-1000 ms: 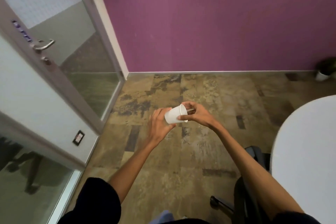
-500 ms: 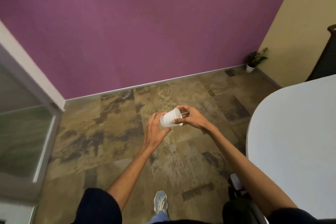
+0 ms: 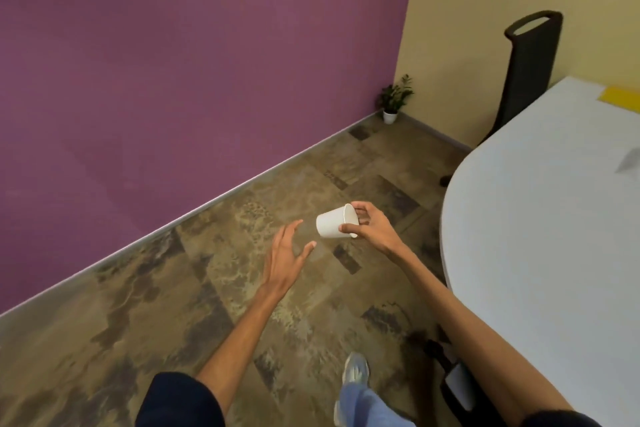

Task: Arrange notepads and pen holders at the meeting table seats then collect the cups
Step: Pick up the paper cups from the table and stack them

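1. Carried in mid-air over the floor [image 3: 166, 315], left of the table [image 3: 540, 218]: 1 white cup [image 3: 334, 226], lying on its side, base toward the left hand [image 3: 285, 255].
2. Pinched at the rim by the right hand [image 3: 372, 230], thumb on the outer wall, fingers curled round the mouth; possibly 1 fingertip inside, too blurred to say.
3. Spread and holding nothing: left hand, just beside the cup's base, not touching it.
4. Judged as the collecting stage: 1 cup in hand, table seats yet to be checked for others.
5. Hold the pinch light at the rim; squeeze harder and risk buckling the thin wall.
6. Turn the mouth upward before walking on, in case of dregs.
7. Bring the left hand under the base for support, or leave it free for the next cup. Stack any further cups inside this 1 to spare both hands.
8. Seen at the table's far edge: a yellow item [image 3: 620, 95], with a dark chair [image 3: 530, 69] behind the table.
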A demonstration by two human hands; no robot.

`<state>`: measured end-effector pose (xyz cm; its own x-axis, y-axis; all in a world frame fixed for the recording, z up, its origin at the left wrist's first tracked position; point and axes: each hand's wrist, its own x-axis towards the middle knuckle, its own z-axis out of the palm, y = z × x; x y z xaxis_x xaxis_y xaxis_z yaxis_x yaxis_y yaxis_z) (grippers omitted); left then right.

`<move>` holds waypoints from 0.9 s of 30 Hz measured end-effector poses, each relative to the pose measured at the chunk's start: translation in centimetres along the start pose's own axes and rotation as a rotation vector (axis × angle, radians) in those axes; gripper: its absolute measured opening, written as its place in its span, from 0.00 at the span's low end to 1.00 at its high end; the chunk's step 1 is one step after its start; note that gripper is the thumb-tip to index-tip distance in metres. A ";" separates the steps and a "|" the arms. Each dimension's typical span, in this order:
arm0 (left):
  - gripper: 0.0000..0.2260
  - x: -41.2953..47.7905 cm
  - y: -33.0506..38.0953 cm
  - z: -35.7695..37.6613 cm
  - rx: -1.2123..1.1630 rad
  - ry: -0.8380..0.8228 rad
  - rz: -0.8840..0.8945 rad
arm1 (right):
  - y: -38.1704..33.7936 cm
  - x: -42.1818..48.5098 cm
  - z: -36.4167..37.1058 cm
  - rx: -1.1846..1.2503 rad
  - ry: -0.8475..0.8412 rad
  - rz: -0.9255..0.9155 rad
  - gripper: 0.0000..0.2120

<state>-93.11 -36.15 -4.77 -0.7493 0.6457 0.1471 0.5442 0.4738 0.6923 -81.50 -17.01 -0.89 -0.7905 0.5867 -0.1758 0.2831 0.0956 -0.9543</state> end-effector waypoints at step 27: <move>0.21 43.7 13.6 24.2 -0.007 -0.491 0.427 | 3.4 26.4 -25.2 -0.005 0.744 0.172 0.29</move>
<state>-109.35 13.00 -5.99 -0.2069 0.9757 0.0717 0.7521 0.1118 0.6495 -87.69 19.08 -2.66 -0.1612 0.9807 -0.1111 0.3728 -0.0438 -0.9269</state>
